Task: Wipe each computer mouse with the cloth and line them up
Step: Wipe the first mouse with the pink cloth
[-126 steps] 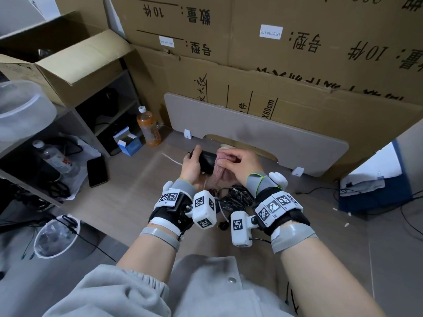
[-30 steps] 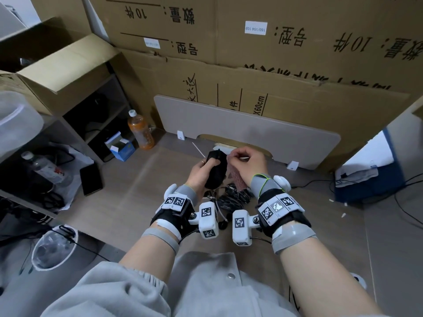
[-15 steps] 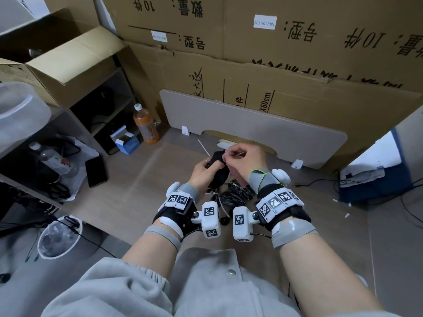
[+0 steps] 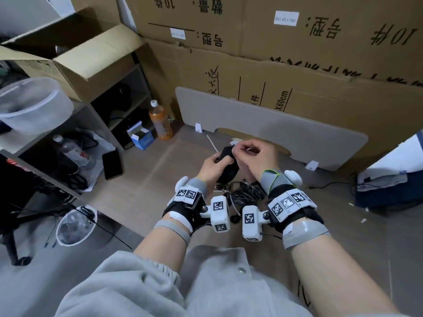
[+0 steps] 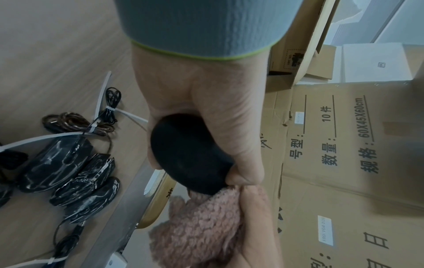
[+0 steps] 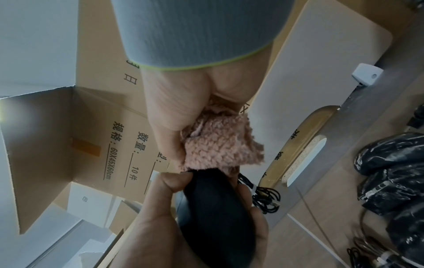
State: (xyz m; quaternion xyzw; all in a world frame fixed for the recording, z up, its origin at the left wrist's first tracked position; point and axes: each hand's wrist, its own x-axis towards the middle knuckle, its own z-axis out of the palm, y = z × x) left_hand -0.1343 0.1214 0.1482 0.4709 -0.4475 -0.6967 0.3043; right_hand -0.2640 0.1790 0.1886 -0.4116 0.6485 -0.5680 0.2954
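My left hand point(image 4: 211, 167) grips a black computer mouse point(image 4: 226, 163) above the floor, thumb and fingers curled round its body point(image 5: 188, 156). My right hand point(image 4: 254, 156) holds a bunched pink fluffy cloth point(image 6: 220, 143) in its palm and pinches at the front end of the mouse point(image 6: 215, 208). The cloth point(image 5: 197, 228) touches the mouse's tip. Below the hands, several black mice wrapped in clear plastic point(image 5: 66, 174) lie on the floor with bundled cables point(image 4: 242, 193).
A grey board point(image 4: 274, 131) leans against stacked cardboard boxes point(image 4: 274, 53) behind the hands. At the left stand an orange drink bottle point(image 4: 160, 123), a small blue box point(image 4: 140, 137), a phone point(image 4: 111, 164), shelves and a bin point(image 4: 75, 225). A blue case point(image 4: 389, 186) lies right.
The mouse has been turned more upright in my left hand. My right hand went from rubbing its side with the cloth to pinching at its front end. Both hands lifted slightly.
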